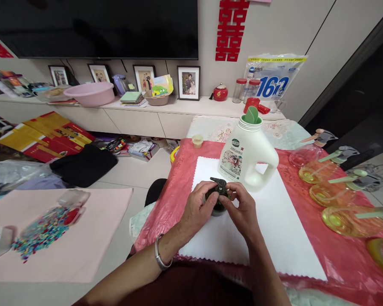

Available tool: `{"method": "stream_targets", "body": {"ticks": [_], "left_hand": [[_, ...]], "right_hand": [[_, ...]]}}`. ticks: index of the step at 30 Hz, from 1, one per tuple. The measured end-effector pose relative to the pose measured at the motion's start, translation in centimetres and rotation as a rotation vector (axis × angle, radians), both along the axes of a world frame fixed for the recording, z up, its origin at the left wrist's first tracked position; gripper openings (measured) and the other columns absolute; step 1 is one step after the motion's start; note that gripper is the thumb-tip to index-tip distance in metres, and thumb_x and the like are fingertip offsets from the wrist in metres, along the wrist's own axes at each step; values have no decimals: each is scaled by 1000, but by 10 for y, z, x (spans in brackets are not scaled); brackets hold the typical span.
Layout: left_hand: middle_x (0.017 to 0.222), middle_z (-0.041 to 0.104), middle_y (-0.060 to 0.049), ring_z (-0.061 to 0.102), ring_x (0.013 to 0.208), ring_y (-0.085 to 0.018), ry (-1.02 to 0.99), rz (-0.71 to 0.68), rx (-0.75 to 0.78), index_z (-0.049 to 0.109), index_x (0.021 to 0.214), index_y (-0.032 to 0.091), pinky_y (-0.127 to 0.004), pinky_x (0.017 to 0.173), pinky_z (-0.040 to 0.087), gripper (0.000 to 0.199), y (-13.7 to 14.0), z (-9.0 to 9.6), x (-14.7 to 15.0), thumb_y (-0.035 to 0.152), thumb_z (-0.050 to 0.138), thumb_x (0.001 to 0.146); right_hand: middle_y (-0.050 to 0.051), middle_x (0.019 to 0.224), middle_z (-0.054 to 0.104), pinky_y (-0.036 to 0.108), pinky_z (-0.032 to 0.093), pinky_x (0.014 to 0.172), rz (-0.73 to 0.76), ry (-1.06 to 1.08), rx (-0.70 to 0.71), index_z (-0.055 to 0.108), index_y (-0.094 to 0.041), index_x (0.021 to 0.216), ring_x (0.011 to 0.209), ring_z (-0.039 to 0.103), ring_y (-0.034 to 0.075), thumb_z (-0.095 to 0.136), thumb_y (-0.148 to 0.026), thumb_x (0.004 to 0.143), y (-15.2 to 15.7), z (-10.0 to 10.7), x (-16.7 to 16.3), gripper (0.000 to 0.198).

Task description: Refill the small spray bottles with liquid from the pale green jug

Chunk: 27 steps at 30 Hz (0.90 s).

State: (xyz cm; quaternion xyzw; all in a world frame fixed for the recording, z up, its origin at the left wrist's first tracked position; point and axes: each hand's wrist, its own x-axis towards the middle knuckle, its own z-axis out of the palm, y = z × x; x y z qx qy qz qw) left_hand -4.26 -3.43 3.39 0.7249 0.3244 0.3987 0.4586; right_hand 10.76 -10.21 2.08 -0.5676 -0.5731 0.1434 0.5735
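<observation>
A dark pump bottle (219, 209) stands on a white scalloped-edge mat (261, 238), its black pump head (218, 182) pointing up and left. My left hand (200, 203) grips the bottle's top from the left, and my right hand (241, 206) closes on it from the right, thumbs and fingers around the collar below the spout. Most of the bottle's body is hidden by my fingers. Just behind it stands a large white detergent jug (247, 148) with a handle at its right and a green spout (252, 115) in its uncapped neck.
Several clear spray bottles (333, 193) line the right side of the red table cover (166, 208), near a tape roll (381, 255). A small cup (197, 140) sits at the back left. Colourful small pieces (44, 231) lie on a pink sheet (92, 238) at left.
</observation>
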Motion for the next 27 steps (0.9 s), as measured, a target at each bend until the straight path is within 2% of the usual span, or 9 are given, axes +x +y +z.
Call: {"method": "stream_targets", "body": {"ticks": [3,6,8,13,19,22,25,27], "left_hand": [[113,70,-8,65,108,-26,41,20,-38,66,111,22,-43,99,51,31,-5,2,3,31,68,81],[113,69,-7,64,108,-26,41,97,-163,61,113,23,-42,96,51,44,-10,5,9,25,74,72],[111,68,-5,65,107,-24,15,139,-232,58,112,23,-40,94,52,46,-11,7,12,24,75,70],[98,67,-3,64,96,-21,-9,142,-271,58,98,22,-37,88,51,29,-10,10,16,30,73,74],[102,67,-4,64,98,-21,-4,107,-185,64,101,22,-37,90,50,22,-7,9,13,27,68,80],[105,68,-5,64,101,-21,-10,82,-155,65,103,22,-38,92,49,23,-7,8,12,28,68,81],[108,70,-6,65,102,-21,-32,83,-213,62,110,22,-38,93,50,31,-7,7,11,28,69,81],[108,70,-5,66,102,-22,-40,82,-252,61,111,22,-38,91,51,32,-8,6,10,29,69,80]], "right_hand": [[0,98,58,24,42,72,-22,-9,16,62,-19,107,79,51,12,62,-23,91,1,-1,-2,16],[0,99,58,23,41,70,-41,-13,35,61,-19,105,80,51,12,61,-21,87,2,-5,-4,18],[-1,100,57,23,41,70,-50,-15,44,60,-19,105,81,51,12,60,-20,86,3,-7,-4,18],[-1,103,57,23,41,70,11,-15,26,60,-20,108,82,51,11,62,-19,90,3,-6,1,19],[1,115,57,23,45,76,169,8,-26,60,-25,130,89,54,12,55,-24,105,-3,-2,11,26],[3,122,56,24,46,87,189,17,-32,59,-28,137,102,55,14,50,-26,110,-4,-1,11,28],[3,127,55,28,43,100,194,11,-32,61,-30,137,117,52,18,48,-27,111,-2,0,9,29],[2,126,55,27,42,100,191,4,-29,61,-31,137,117,52,17,48,-26,111,-2,1,7,29]]}}
